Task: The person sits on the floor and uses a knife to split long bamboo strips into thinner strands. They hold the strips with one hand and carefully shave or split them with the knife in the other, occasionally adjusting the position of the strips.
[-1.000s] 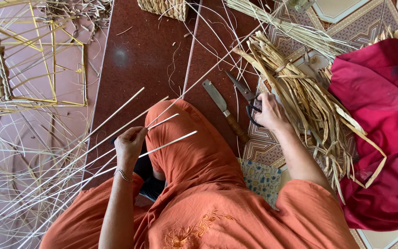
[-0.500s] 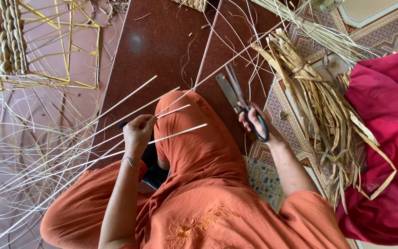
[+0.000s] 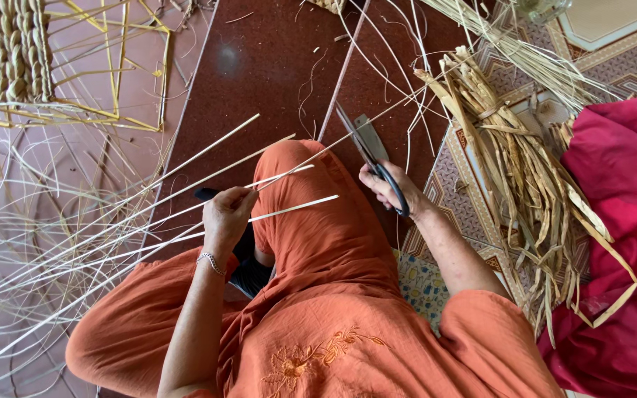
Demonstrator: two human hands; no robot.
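two hands at work over a raised knee: reeds and scissors

the person sits on the floor in an orange garment [image 3: 318, 295], one knee raised between the two arms. the left hand [image 3: 226, 217] is closed around a bundle of thin pale reeds [image 3: 186, 193]; the fingers are curled tight, and the reeds fan out to the left over the floor and stick out to the right across the knee. a thin metal bracelet [image 3: 211, 262] sits on the left wrist. the right hand [image 3: 391, 188] grips a pair of scissors [image 3: 369, 151] by the dark handles, fingers through the loops; the metal blades point up and away from the body and look slightly parted. the scissors are just to the right of the knee, above the dark red mat [image 3: 274, 81]. to the right of this hand lies a pile of flat dried leaf strips [image 3: 514, 169] on a patterned rug [image 3: 455, 184], touching a red cloth [image 3: 621, 221]. at the top left there is a woven panel in a frame of yellow sticks [image 3: 9, 51].
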